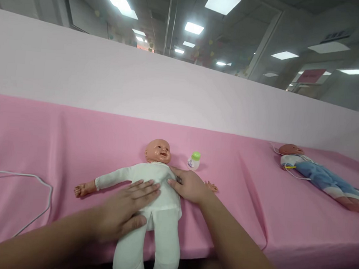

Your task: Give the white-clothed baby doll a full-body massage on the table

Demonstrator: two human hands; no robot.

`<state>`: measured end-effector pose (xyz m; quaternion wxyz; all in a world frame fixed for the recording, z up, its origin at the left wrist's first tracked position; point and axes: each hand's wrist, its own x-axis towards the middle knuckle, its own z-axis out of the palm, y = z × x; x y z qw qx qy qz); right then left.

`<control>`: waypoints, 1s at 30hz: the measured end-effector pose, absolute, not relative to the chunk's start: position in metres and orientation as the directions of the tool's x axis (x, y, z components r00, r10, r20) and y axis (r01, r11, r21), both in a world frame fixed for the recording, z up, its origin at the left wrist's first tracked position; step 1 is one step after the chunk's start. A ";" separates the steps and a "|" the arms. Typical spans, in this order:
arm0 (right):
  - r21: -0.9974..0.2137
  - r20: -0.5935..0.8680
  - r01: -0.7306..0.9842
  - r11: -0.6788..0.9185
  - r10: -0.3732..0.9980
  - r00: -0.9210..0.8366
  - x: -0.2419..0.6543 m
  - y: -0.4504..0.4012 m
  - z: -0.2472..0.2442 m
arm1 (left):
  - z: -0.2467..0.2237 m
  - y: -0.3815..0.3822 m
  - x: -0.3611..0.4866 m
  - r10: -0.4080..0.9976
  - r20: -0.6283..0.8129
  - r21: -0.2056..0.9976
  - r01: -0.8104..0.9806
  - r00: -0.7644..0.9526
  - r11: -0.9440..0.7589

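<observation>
Doll [170, 201]: at the clock's centre, on its back on the pink sheet [81, 142]; head toward 12 o'clock, face turned toward 1, legs toward 6 and reaching past the sheet's near edge.
Clothing: white shirt and trousers [166, 242], both on the doll; the shirt's hem lies over the trousers' top.
Left hand [119, 211]: at 8 o'clock, laid on the shirt front with fingers extended and thumb near the hip; resting, not grasping.
Right hand [191, 186]: at 3 o'clock, curved against the chest's side, thumb on the shirt; some fingertips are hidden, so whether it pinches cloth cannot be told.
Doll's arms: one stretched toward 9 o'clock; the other mostly behind the right hand, its small hand [211, 186] showing beyond the wrist.
Jar [193, 161]: between 1 and 2 o'clock, green-capped, upright, near the head, untouched.
Second doll [317, 173]: just short of 3 o'clock, well apart, in blue and white.
Cable [48, 194]: near 9 o'clock, loose on the sheet.
Step in hand: probably smoothing or steadying the shirt over the torso.
Next move: seems to call for light, even pressure from the left hand, with the right settling the cloth at the 3 o'clock side.
</observation>
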<state>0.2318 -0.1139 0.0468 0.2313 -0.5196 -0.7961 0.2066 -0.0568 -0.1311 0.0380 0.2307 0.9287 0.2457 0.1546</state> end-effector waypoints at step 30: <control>-0.420 0.020 0.672 0.610 0.747 -0.665 0.204 -0.145 0.064 | -0.002 -0.057 -0.057 0.774 0.373 0.728 0.356 0.511 -0.586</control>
